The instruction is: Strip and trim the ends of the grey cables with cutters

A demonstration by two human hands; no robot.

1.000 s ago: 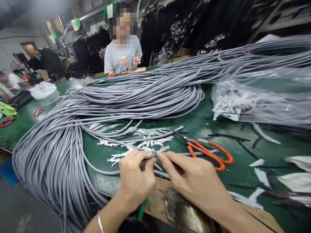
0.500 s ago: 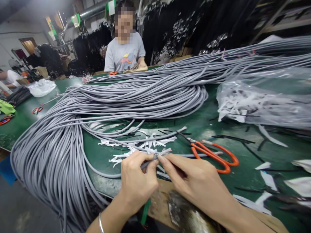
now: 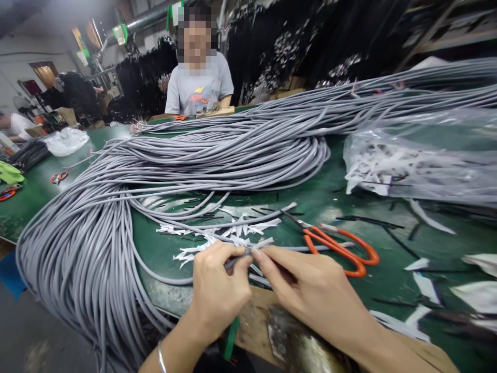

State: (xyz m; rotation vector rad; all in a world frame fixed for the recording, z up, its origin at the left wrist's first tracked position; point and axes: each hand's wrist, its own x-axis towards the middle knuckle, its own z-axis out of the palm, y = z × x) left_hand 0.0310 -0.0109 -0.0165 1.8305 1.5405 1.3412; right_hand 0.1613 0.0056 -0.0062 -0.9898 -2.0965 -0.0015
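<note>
Near the front edge of the green table, my left hand pinches a grey cable close to its end. The thumb and forefinger of my right hand are closed at the same spot, touching the fingertips of the left; what exactly they grip there is too small to make out. Scissors with orange handles lie just beyond my right hand, blades pointing left. White strips and short black pieces are scattered behind my fingers. A large bundle of grey cables spreads behind and to the left, hanging over the table edge.
A clear plastic bag with white scraps lies at the right. Loose white scraps are strewn below it. Across the green table sits a person in a grey shirt. More scissors lie at the left.
My hands keep nearly the same pinch at the cable end. The view has shifted very slightly. The person across the table has moved an arm a little.
</note>
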